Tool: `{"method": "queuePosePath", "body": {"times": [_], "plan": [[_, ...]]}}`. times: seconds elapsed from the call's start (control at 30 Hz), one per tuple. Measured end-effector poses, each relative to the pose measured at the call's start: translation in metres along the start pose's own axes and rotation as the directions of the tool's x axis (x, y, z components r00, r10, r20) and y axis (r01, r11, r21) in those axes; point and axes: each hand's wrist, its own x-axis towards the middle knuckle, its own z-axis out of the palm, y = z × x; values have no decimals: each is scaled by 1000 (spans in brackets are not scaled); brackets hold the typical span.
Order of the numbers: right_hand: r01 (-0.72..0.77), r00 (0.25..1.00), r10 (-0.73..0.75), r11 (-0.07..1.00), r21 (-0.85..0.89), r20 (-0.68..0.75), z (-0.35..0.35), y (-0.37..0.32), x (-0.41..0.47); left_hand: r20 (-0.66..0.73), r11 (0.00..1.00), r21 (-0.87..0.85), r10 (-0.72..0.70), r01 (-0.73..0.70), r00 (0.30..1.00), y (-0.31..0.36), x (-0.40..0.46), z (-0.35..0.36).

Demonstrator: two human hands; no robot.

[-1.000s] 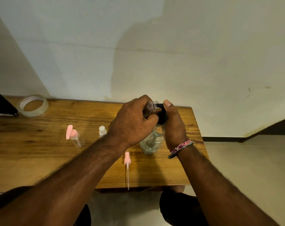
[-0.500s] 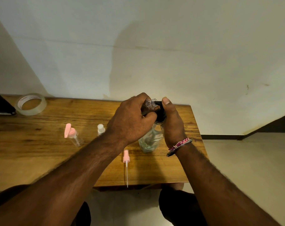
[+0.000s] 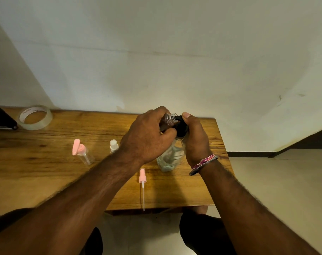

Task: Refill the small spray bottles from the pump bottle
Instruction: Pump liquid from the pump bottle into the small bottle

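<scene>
A clear pump bottle (image 3: pixel 167 160) with a black pump head (image 3: pixel 181 128) stands on the wooden table (image 3: pixel 46 173). My right hand (image 3: pixel 196 138) wraps round the pump head, thumb on top. My left hand (image 3: pixel 147 138) grips a small clear spray bottle (image 3: pixel 170 119), uncapped, its open neck held against the black spout. A pink spray head with a long dip tube (image 3: pixel 142 183) lies on the table near the front edge. To the left stand a small bottle with a pink pump top (image 3: pixel 82 152) and another with a white cap (image 3: pixel 113 145).
A roll of clear tape (image 3: pixel 35 117) lies at the table's back left, beside a dark flat object (image 3: pixel 0 118) at the frame's edge. A pale wall rises behind the table. My knees show below the front edge.
Both hands and the bottles keep nearly the same pose; my right thumb stays on the pump head. The view shifted slightly.
</scene>
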Motion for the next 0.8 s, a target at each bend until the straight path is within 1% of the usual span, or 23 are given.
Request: {"method": "queuePosePath", "body": {"times": [0.13, 0.4, 0.63, 0.8], "plan": [[30, 997, -25, 997, -77, 68, 0, -4, -4, -14, 1000, -16, 12, -12, 1000, 2, 0, -1], [39, 997, -33, 995, -92, 72, 1, -5, -4, -12, 1000, -15, 3, -3, 1000, 4, 0, -3], [37, 997, -33, 998, -60, 64, 1, -2, -2, -13, 1000, -19, -9, 9, 1000, 5, 0, -3], [10, 1000, -10, 1000, -3, 26, -2, 3, 1, -10, 1000, -17, -16, 16, 1000, 4, -1, -1]]}}
